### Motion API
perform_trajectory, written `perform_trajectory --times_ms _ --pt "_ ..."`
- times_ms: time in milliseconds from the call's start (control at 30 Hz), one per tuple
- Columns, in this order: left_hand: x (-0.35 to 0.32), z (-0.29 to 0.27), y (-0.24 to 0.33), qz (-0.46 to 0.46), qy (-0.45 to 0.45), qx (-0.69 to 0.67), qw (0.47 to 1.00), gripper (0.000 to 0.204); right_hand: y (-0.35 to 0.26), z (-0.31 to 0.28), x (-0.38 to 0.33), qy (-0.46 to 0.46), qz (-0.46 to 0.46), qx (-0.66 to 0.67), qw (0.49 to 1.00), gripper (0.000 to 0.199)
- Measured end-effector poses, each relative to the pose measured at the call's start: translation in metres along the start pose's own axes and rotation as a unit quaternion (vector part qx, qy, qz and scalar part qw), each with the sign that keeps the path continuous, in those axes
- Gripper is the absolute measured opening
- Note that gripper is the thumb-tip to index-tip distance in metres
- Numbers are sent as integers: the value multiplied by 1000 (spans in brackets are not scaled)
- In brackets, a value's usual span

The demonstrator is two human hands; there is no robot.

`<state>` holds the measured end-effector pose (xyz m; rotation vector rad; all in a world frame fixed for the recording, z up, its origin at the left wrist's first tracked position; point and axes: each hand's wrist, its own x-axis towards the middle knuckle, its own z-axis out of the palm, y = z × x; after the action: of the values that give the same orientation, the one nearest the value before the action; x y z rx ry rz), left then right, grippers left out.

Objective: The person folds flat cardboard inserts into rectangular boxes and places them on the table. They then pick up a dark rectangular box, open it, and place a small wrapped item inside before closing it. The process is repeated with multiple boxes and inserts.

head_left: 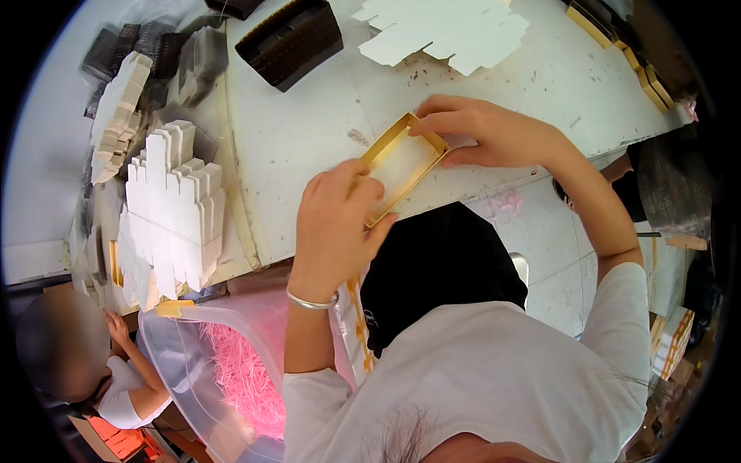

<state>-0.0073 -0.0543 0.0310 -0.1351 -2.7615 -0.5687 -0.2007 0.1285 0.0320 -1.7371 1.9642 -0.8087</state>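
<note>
Between my hands, at the table's near edge, is a shallow rectangular gold box (403, 163) with an open top and a pale inside. My left hand (337, 204), a silver bangle at its wrist, grips the near left end with the thumb outside and the fingers bent over the rim. At the far right end, my right hand (472, 133) pinches the corner, its thumb outside and fingers over the edge. The box lies slanted, its far end to the right. Nothing shows inside it.
Flat white die-cut card (444, 31) lies at the far side of the white table (309, 139), beside a stack of dark plastic trays (289, 42). Bundled white card (174, 204) stands left. Below is a clear tub (166, 343) of pink shredded paper (243, 378). Another person (127, 386) sits lower left.
</note>
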Motion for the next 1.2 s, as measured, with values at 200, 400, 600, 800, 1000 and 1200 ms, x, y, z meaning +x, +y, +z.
perform_trajectory --times_ms 200,400,600,800,1000,1200 --pt "-4 11 -17 -34 26 -169 985 68 -8 3 0 -19 18 127 992 76" --pt "-4 7 -23 -60 -12 -217 974 74 0 20 0 -1 1 102 995 77" --pt "-11 9 -24 -137 59 -200 968 74 -35 -28 11 148 -31 -47 987 66" --pt "-9 11 -24 -134 38 -184 973 78 3 -68 126 245 -133 -300 912 36" --pt "-9 9 -20 -172 27 -191 966 68 19 -71 179 67 -37 -367 927 5" --pt "-7 9 -22 -126 38 -162 978 68 7 -83 171 195 -119 -308 923 8"
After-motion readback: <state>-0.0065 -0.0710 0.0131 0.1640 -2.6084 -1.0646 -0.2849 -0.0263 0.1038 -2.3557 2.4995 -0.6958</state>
